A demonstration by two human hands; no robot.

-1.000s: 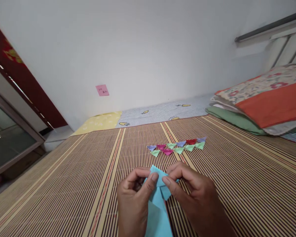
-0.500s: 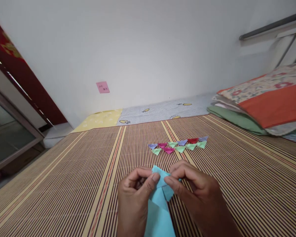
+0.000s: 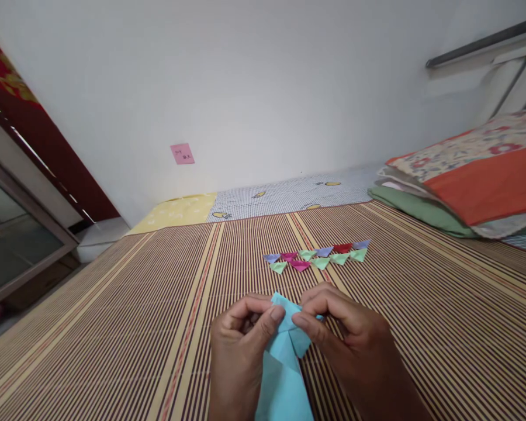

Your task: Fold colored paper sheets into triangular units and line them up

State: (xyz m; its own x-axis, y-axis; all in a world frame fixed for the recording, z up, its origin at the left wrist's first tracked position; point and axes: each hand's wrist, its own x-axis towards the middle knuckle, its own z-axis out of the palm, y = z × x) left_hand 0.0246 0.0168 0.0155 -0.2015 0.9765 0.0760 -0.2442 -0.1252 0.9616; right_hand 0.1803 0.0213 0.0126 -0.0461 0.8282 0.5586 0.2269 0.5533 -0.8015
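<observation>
A light blue sheet of paper (image 3: 284,383), partly folded at its far end, is held between both hands above the striped mat. My left hand (image 3: 243,345) pinches the folded end from the left, thumb on top. From the right, my right hand (image 3: 348,336) grips the same end between thumb and fingers. A loose flap of the paper hangs below the right thumb. Beyond the hands lie two rows of small folded paper triangles (image 3: 300,266) in green, purple, magenta and red. The fingertips behind the paper are hidden.
The striped mat (image 3: 127,316) spreads under everything. Checked and yellow cloth (image 3: 263,202) shows along the white wall, which bears a pink note (image 3: 182,154). Folded bedding (image 3: 486,193) is piled at the right. A glass-fronted cabinet (image 3: 17,228) stands at the left.
Almost nothing differs. Both hands keep their pinch on the blue paper, with only a very slight shift.
</observation>
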